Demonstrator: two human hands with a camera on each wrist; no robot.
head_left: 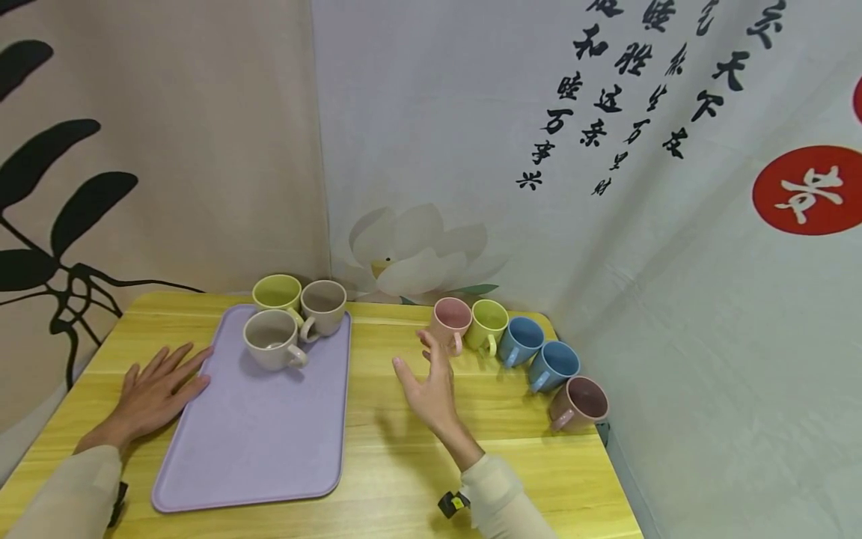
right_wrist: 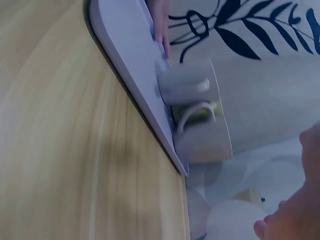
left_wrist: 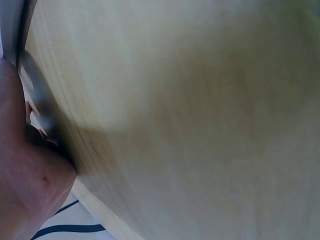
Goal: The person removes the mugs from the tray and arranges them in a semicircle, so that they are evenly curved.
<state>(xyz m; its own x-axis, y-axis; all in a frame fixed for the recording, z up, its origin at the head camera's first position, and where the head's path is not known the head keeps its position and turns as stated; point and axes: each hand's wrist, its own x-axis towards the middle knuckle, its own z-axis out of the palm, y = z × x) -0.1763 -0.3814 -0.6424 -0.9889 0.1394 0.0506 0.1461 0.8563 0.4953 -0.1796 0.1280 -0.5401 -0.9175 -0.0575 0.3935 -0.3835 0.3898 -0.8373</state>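
My left hand lies spread on the table, its fingertips at the left rim of a lilac tray. Three mugs are grouped at the tray's far end: a yellow-green mug, a grey-beige mug and an off-white mug in front. Above the table, my right hand is held with thumb and fingers apart and nothing between them. Its fingertips overlap a pink mug in the head view; I cannot tell whether they touch. The right wrist view shows the tray mugs beyond the hand.
Right of the pink mug, a curved row holds a lime-green mug, two blue mugs and a mauve mug near the right edge of the wooden table. Printed cloth hangs behind and to the right.
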